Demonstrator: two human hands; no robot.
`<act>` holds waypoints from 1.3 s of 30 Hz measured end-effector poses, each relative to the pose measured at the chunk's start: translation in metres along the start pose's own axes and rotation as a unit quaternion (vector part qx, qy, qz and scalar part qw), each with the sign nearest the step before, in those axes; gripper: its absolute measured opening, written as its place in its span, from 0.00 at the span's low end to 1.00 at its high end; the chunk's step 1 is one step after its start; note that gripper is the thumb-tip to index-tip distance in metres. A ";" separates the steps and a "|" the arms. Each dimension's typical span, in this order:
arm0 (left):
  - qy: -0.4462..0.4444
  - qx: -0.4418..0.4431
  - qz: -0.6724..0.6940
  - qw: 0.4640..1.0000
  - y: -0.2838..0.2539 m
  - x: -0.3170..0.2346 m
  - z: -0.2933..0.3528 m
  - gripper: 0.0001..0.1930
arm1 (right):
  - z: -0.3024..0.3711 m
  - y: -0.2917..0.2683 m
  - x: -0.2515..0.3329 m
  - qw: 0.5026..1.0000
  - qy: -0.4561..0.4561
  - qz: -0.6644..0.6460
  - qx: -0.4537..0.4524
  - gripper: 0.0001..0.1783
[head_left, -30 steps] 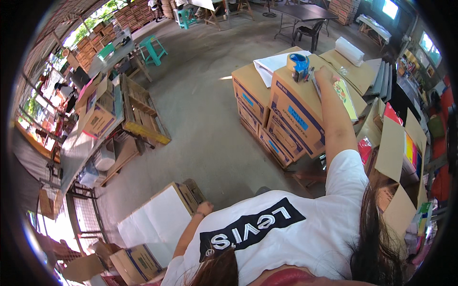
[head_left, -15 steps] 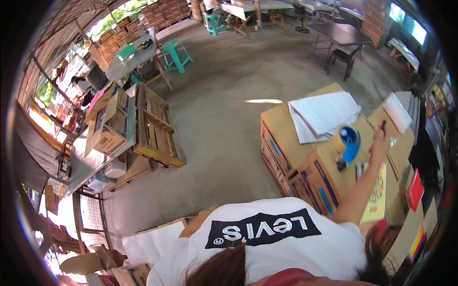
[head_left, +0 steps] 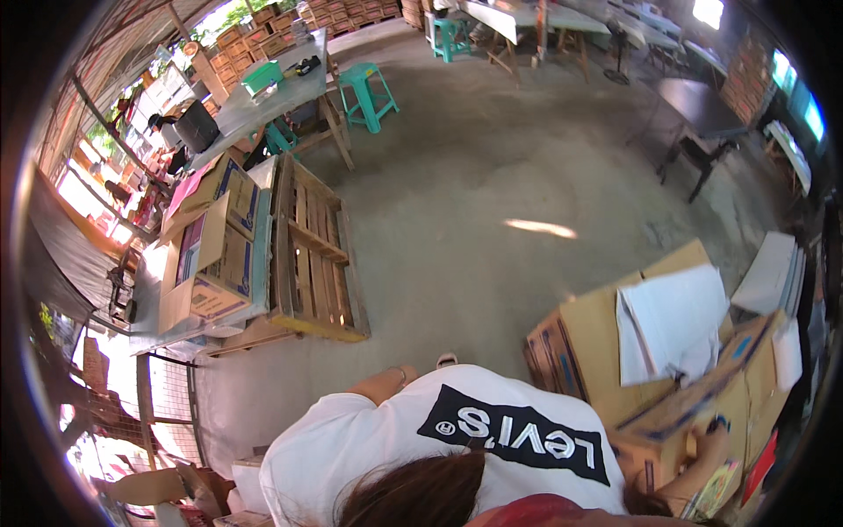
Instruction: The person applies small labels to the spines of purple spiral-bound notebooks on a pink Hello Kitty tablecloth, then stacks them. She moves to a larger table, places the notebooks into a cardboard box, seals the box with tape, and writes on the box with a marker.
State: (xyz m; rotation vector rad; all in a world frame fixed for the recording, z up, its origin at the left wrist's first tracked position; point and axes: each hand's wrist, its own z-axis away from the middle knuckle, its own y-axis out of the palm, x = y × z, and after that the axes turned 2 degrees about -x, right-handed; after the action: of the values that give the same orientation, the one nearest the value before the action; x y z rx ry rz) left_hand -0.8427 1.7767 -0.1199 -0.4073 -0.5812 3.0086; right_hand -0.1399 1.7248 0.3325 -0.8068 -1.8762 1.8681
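At the lower right, my right hand (head_left: pixel 711 439) is closed round a small dark-blue thing, too blurred to name, low over a brown cardboard box (head_left: pixel 654 461). Beside my right forearm lies a yellowish printed booklet or sheet (head_left: pixel 716 488). Folded white paper (head_left: pixel 672 321) covers part of another carton (head_left: pixel 593 329) just beyond. My left forearm, with a band at its wrist, bends in front of my white shirt; the left hand itself is hidden behind the shirt.
Open cartons (head_left: pixel 215 285) stand on a table at the left, beside an upright wooden pallet (head_left: pixel 316 255). Further off are a green stool (head_left: pixel 369 97), a dark table (head_left: pixel 698 105) and a black chair (head_left: pixel 694 162). White panels (head_left: pixel 768 277) lean at the right.
My view has turned, and I lean lower over the cartons. My right hand has drawn back from the far side of the boxes. The blue tape dispenser no longer shows clearly.
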 end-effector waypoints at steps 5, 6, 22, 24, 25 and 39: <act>0.046 -0.193 -0.202 0.959 -0.188 0.083 -0.007 0.14 | -0.009 -0.033 0.102 0.997 0.069 -0.006 0.038 0.31; 0.023 -0.191 -0.225 0.955 -0.226 0.089 -0.008 0.14 | -0.010 -0.036 0.129 0.996 0.081 -0.013 0.032 0.31; -0.064 -0.064 -0.070 0.993 -0.454 0.341 -0.077 0.20 | -0.275 -0.025 0.438 0.967 0.189 -0.164 -0.049 0.33; -0.064 -0.077 -0.053 0.994 -0.476 0.360 -0.070 0.20 | -0.371 0.031 0.546 0.978 0.003 -0.193 -0.084 0.27; -0.061 -0.094 -0.060 0.992 -0.495 0.372 -0.066 0.20 | -0.414 0.053 0.613 0.979 -0.023 -0.201 -0.022 0.27; -0.075 -0.071 -0.057 0.993 -0.852 0.608 -0.160 0.22 | -0.446 0.149 1.362 0.817 -0.274 -0.313 0.399 0.30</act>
State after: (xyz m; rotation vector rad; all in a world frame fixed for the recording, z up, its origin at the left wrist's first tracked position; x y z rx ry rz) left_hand -1.3866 2.6850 -0.0960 -0.1466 -0.8040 2.9144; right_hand -0.8840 2.9201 0.0278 0.6151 -1.1203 2.2074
